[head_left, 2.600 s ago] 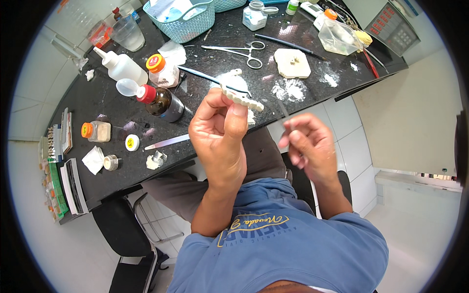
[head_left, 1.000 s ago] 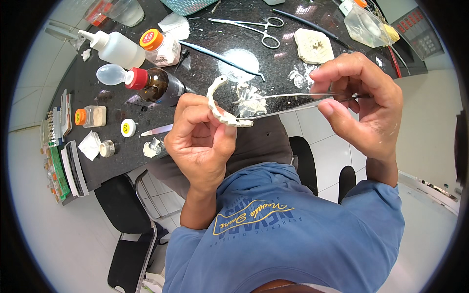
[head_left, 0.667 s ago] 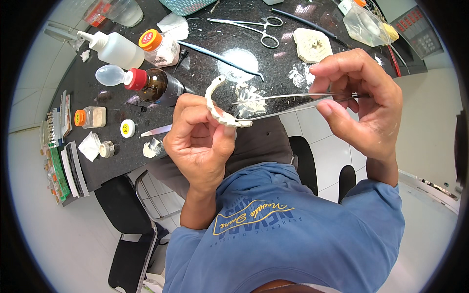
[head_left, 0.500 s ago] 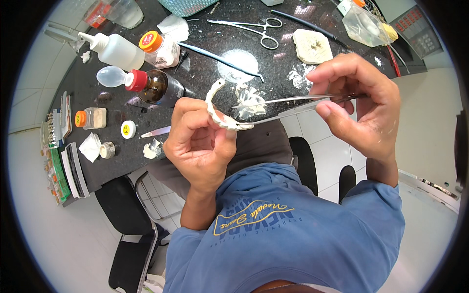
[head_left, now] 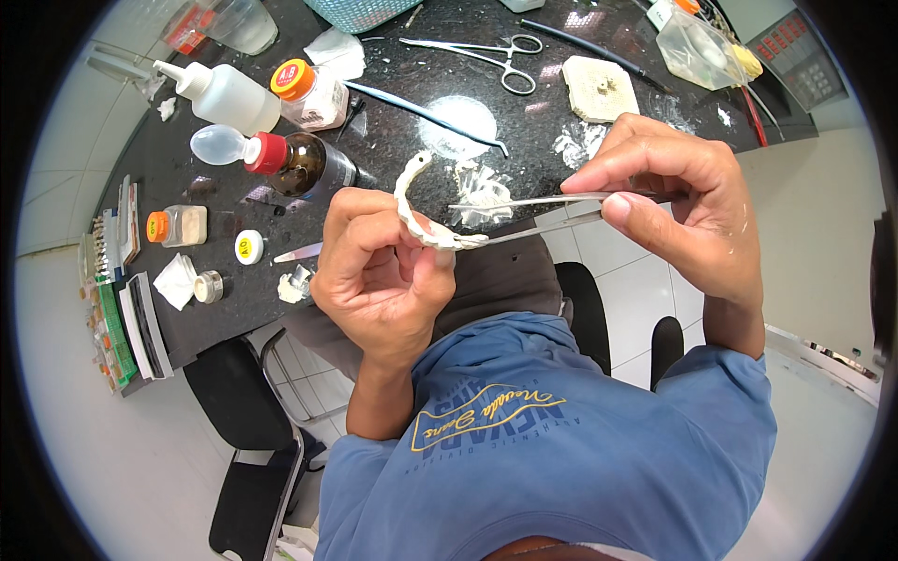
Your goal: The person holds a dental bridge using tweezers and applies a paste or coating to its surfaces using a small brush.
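My left hand (head_left: 379, 285) pinches a white, curved tooth-arch piece (head_left: 409, 215), held upright at an angle with its upper end free. My right hand (head_left: 687, 210) grips long metal tweezers (head_left: 528, 201) between thumb and fingers; one tip reaches the arch's lower right end, beside my left thumb, while the upper tip stands apart. Behind them on the dark bench (head_left: 215, 327) lie crumpled film with white paste (head_left: 482, 196), a pale round powdered patch (head_left: 458, 122) and a blue bent-tipped instrument (head_left: 421, 117).
Bottles (head_left: 229, 98), a brown bottle (head_left: 304, 164), orange-lidded jars (head_left: 323, 103), scissor-like clamps (head_left: 514, 75), a square cream block (head_left: 599, 89) and a plastic container (head_left: 692, 51) stand or lie around. A black chair (head_left: 224, 393) is at lower left.
My right hand has risen with the tweezers to meet the arch, which is turned more upright. In the last half second my right fingers have shifted slightly down-left.
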{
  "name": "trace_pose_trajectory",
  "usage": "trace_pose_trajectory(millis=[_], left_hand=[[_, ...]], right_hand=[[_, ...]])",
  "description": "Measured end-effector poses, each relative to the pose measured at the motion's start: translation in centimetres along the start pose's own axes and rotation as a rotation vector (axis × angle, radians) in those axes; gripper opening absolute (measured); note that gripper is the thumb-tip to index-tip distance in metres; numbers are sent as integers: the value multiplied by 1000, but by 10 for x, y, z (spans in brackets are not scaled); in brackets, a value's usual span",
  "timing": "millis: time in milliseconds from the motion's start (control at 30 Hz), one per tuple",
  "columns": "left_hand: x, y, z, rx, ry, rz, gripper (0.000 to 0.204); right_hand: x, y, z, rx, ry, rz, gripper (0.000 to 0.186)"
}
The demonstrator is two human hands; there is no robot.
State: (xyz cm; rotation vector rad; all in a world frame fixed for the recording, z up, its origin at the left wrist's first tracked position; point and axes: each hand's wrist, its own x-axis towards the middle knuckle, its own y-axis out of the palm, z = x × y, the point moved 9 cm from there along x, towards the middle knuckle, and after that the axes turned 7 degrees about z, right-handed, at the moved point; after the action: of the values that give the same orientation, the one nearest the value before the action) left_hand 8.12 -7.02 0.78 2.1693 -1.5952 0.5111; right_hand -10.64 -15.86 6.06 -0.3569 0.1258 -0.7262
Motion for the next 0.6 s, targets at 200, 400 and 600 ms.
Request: trace_pose_trajectory(millis=[200,400,600], left_hand=[[1,-1,-1,45,12,-9,17],[2,-1,-2,36,9,-7,18],[0,0,-5,102,53,-16,17]], right_hand=[[0,-2,0,-95,-37,-48,16],[0,0,13,-230,-184,-65,21],[-4,-3,21,-387,-234,-126,29]])
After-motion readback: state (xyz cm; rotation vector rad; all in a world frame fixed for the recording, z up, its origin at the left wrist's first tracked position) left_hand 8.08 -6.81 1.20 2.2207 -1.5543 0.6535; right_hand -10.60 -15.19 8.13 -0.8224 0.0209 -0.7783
